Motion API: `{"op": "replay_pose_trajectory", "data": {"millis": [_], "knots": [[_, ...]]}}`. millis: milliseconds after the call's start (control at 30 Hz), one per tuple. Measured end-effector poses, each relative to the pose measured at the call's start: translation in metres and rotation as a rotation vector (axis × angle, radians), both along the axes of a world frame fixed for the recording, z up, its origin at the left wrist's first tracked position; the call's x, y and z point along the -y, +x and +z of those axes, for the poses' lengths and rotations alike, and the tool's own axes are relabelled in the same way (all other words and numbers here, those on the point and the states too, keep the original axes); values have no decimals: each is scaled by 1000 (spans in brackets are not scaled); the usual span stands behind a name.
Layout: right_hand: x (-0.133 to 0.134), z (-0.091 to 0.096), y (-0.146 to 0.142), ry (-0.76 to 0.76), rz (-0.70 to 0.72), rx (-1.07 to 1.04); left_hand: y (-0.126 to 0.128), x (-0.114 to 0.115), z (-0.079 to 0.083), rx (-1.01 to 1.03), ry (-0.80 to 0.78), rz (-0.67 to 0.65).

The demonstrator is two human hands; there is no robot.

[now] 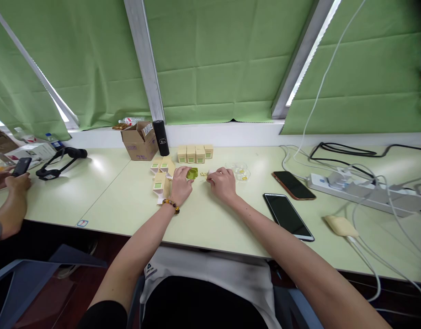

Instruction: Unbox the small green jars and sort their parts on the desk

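Green tray [192, 173] held in left hand [182, 185]

The left hand is closed on the near-left edge of the green tray, thumb on the near side and fingers on the far side. The right hand [223, 183] has its fingertips drawn together just beside the small yellow pieces [204, 174]; whether it pinches something, I cannot tell. The green tray is at the middle of the table [210, 219], left of the yellow pieces. I judge it light, thin and rather stiff, maybe a little slippery, so the rim is the better place to hold, without squeezing. Its hollow side seems to face up; a clear long axis I cannot read. Beyond the right hand lies a clear tray [242, 172]. Farther back stands a row of boxes [195, 154].
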State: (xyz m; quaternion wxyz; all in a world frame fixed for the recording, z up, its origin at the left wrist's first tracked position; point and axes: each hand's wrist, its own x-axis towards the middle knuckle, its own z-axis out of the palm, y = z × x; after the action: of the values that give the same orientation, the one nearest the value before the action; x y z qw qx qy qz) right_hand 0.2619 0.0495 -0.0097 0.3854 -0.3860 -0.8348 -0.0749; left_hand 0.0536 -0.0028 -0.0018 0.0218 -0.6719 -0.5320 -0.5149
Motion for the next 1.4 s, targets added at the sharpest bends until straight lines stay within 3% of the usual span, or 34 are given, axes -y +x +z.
{"op": "replay_pose_trajectory", "data": {"millis": [167,367,800,1133,1267,1400], "knots": [[-10,-1,-14,-9,-62,145,1,0,0,-6,-34,14],[-19,-5,-23,27,-119,182,1,-2,-3,1,-45,11],[-23,-9,-28,-61,-178,274,5,5,5,-76,-158,109],[3,7,-14,-99,-152,258,5,3,7,147,-198,74],[37,12,-6,-235,-96,314,7,0,10,402,-207,-50],[63,12,-5,-406,-1,360,8,-3,13,769,-353,-207]]}}
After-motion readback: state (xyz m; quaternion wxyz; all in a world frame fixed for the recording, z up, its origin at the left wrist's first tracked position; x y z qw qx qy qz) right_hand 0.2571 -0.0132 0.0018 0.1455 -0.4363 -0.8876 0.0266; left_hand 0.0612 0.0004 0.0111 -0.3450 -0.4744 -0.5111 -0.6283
